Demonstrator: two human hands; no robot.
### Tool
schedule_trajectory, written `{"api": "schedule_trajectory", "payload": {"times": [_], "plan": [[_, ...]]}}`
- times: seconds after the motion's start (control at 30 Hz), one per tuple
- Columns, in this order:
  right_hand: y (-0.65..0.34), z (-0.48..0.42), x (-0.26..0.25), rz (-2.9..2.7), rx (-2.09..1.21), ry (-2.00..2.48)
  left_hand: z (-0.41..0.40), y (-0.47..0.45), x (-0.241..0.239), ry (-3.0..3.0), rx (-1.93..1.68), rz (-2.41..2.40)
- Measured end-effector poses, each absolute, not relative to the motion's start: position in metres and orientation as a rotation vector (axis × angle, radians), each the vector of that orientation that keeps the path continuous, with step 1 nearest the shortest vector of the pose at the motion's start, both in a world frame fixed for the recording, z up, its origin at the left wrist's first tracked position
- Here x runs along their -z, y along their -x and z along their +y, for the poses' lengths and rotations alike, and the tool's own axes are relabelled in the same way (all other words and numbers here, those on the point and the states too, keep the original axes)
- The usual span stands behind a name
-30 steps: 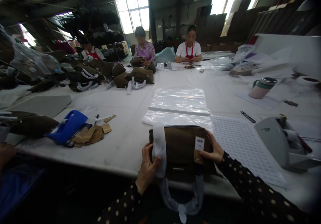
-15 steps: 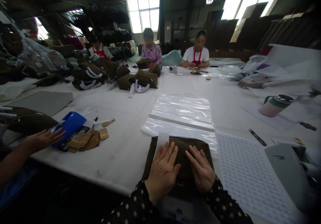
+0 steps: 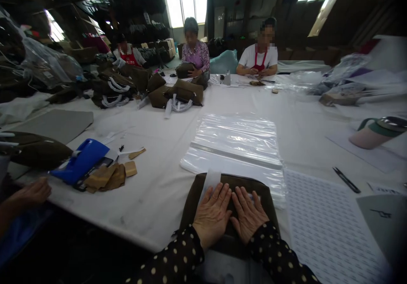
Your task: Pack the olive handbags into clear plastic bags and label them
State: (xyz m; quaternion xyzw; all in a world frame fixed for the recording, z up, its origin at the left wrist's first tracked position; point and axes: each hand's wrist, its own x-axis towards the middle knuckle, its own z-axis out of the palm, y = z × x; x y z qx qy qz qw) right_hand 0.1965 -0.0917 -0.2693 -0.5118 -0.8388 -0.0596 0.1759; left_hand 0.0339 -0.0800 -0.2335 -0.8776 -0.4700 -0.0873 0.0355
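One broad white cloth-covered tabletop [image 3: 149,182] carries everything. At 12 o'clock from the bag, clear glossy plastic sheets [image 3: 238,133]; at 3 to 4, a long white paper sheet with printed rows [image 3: 324,220]. The work itself: an olive-brown boxy fabric bag [image 3: 235,180], at the near edge, 6 o'clock in view.

Grip: nothing clamped. Left hand [image 3: 212,216] and right hand [image 3: 249,214] lie palm down on the bag, fingers straight, pointing to 11–12; thumbs close, can't tell if touching.

Reads as pressing the bag flat. To do it well: load both palms evenly, work outward from centre to 9 and 3, ease off at the edges so the sides don't cave, don't drag the trim.

Bag looks soft but full, matte, corners rounded, near end lost in shadow. White translucent strip [image 3: 212,177] runs from its far edge, 11 o'clock, under the left fingers. Small pale patch [image 3: 254,197] at the right fingertips, mostly covered, can't identify.
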Motion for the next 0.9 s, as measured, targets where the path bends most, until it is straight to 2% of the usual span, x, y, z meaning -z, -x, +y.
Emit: {"api": "schedule_trajectory", "payload": {"times": [0.27, 0.43, 0.53, 0.63, 0.77, 0.83, 0.9], "plan": [[-0.195, -0.094, 0.268, -2.392, 0.138, 1.484, -0.083, -0.032, 0.231, 2.743, 0.243, -1.418], [-0.198, -0.092, 0.266, -2.397, 0.211, 1.43, -0.083, -0.03, 0.227, 2.795, 0.357, -1.469], [-0.204, -0.096, 0.253, -2.414, 0.158, 1.378, -0.085, -0.017, 0.211, 2.998, 0.577, -1.406], [-0.214, -0.105, 0.234, -2.31, 0.085, 1.288, -0.091, 0.005, 0.192, 3.113, 1.014, -1.416], [-0.245, -0.106, 0.207, -2.108, -0.047, 1.269, -0.085, 0.037, 0.169, 2.969, 1.536, -1.553], [-0.269, -0.093, 0.197, -1.945, -0.125, 1.309, -0.064, 0.051, 0.162, 2.787, 1.651, -1.696], [-0.294, -0.066, 0.196, -1.716, -0.235, 1.376, -0.029, 0.059, 0.163, 2.644, 1.576, -1.895]]}}
